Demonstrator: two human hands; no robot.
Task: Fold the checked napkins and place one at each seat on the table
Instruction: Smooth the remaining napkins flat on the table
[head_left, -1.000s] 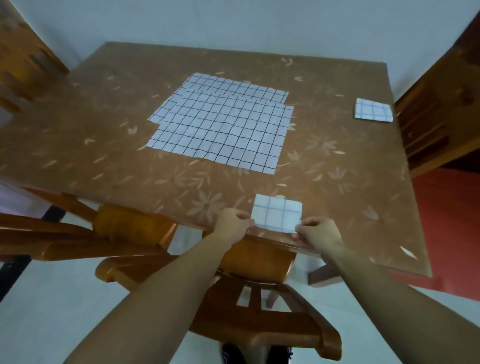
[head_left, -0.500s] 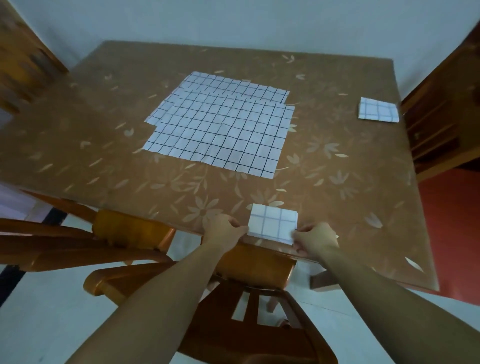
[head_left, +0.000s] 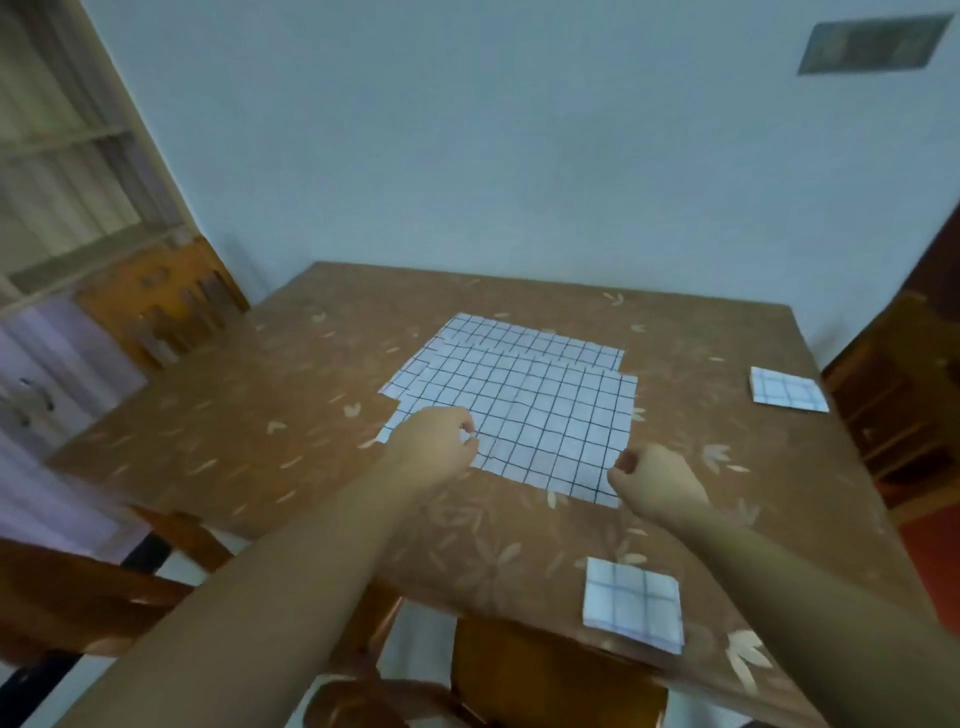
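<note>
Reaching out with both arms over the brown table (head_left: 249, 415) with pale flowers on it. In the middle of the table, a pile of flat checked napkins (head_left: 535, 410), white with dark lines, not lined up neatly. Over the near left edge of the top one, the left hand (head_left: 436, 447), fingers curled in, fingertips close to the thumb and right at the cloth. At the near right corner of that same napkin, the right hand (head_left: 657, 483), also curled like a fist, thumb on top. Too blurry to tell if either hand is pinching the cloth or just touching it. Near the front edge of the table, on the right, a small folded napkin (head_left: 634, 603), lying flat above a wooden chair (head_left: 545, 675). By the right edge, well apart from it, a second folded napkin (head_left: 787, 396) in front of another chair (head_left: 893, 405). At the far left corner, a third chair (head_left: 166, 306), and behind it pale shelves (head_left: 67, 156). Behind the table, a plain light wall (head_left: 519, 156)
</note>
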